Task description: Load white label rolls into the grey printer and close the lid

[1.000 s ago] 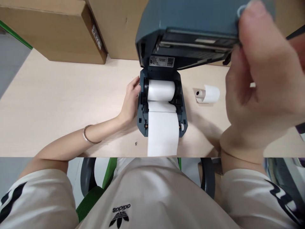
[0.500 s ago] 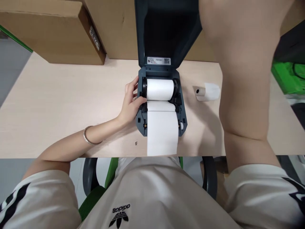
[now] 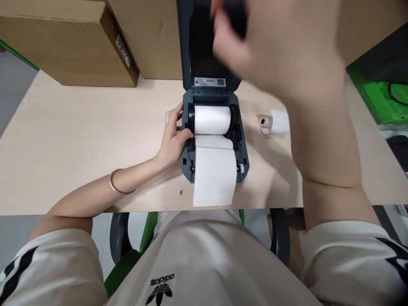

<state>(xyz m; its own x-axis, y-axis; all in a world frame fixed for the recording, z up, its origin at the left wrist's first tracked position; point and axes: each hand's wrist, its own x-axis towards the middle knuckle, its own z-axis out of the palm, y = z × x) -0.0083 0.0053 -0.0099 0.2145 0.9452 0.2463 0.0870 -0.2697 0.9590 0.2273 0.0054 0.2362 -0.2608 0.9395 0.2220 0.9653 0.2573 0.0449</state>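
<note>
A dark label printer (image 3: 188, 174) sits on the table with its lid (image 3: 186, 51) raised. Inside lies a white label roll (image 3: 212, 120), and its paper strip (image 3: 215, 176) runs over the printer's front towards me. My left hand (image 3: 172, 142) grips the printer's left side, thumb on the rim by the roll and fingers against the outer wall. Up in front of the lid, close to the camera, is my right hand (image 3: 274, 46). It is blurred; the thumb shows, the other fingers are mostly hidden or out of frame.
A small paper roll (image 3: 266, 122) with a loose end lies right of the printer. A cardboard box (image 3: 70, 51) stands at the back left, against a brown board (image 3: 159, 42). Green and black items (image 3: 382, 97) are at the far right. The table edge runs close before me.
My right hand has come down and left into view, over the right part of the lid. The paper strip's end has shifted slightly left. My left hand keeps its hold on the printer.
</note>
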